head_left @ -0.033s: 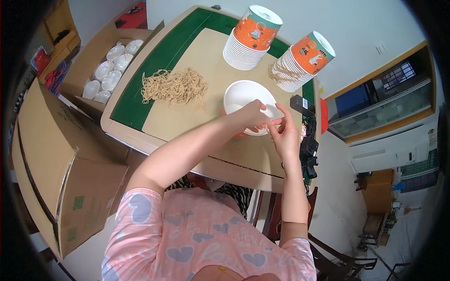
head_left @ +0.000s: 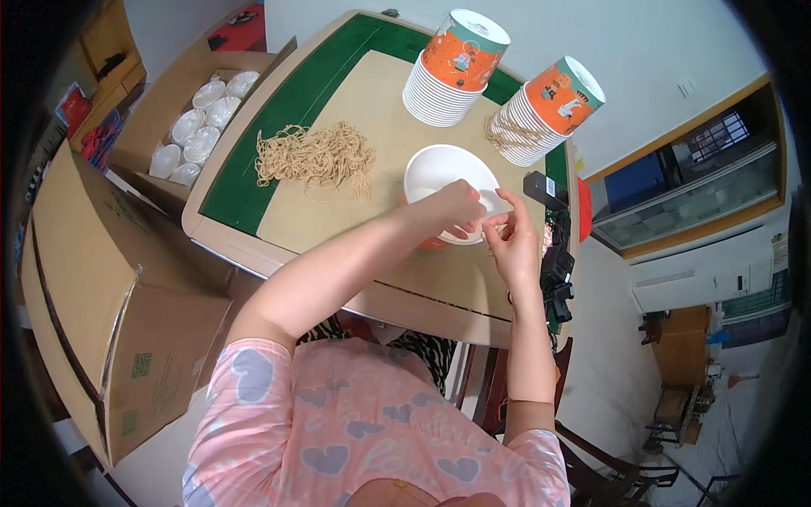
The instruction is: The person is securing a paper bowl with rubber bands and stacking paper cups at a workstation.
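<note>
While the white paper tub (head_left: 435, 173) sits on the bench (head_left: 241, 188), left hand (head_left: 463, 207) curls over its near side, right hand (head_left: 512, 241) half-closed alongside; can't tell if either grips anything. Carton (head_left: 165, 325) bears square codes.

Appears to be a room in a home; identifiable by wood-framed window (head_left: 688, 169), plain pale wall (head_left: 625, 42), dark wooden chair (head_left: 494, 397) and green-topped surface (head_left: 245, 196).
</note>
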A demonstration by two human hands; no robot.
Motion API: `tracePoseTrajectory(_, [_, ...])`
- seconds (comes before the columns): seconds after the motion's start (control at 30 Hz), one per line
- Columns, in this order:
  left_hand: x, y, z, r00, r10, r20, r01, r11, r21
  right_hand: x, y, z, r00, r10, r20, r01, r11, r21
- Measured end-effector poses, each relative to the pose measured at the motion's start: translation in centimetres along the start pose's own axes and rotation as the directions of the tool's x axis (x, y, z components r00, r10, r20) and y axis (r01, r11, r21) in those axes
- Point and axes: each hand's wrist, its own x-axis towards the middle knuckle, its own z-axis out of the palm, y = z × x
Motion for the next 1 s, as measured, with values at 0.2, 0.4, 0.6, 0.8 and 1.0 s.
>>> tracePoseTrajectory(0.2, [1.1, -0.1, -1.1, 0.967, -0.208, 0.144, 0.250, 0.874, -0.416, 0.4, 2.3, 1.1, 0.999, -0.044, 0.023, 0.040, 0.989, 0.145])
tracePoseTrajectory(0.4, [1.5, 0.6, -1.0, 0.961, -0.195, 0.195, 0.259, 0.879, -0.399, 0.8, 3.6, 1.1, 0.997, 0.021, 0.073, -0.042, 0.951, 0.308])
tracePoseTrajectory(0.6, [1.9, 0.4, -1.9, 0.894, -0.235, 0.382, 0.396, 0.813, -0.426, 1.2, 3.8, 0.7, 0.991, -0.013, 0.133, -0.031, 0.946, 0.322])
tracePoseTrajectory(0.8, [0.9, 1.7, -1.1, 0.953, -0.238, 0.185, 0.168, 0.929, 0.330, 1.1, 3.5, 0.0, 0.991, -0.021, 0.131, -0.017, 0.960, 0.280])
tracePoseTrajectory(1.0, [1.3, 1.2, -0.9, 0.890, -0.323, 0.323, 0.259, 0.939, 0.226, 1.0, 3.1, -0.5, 0.995, -0.066, 0.071, 0.049, 0.975, 0.215])
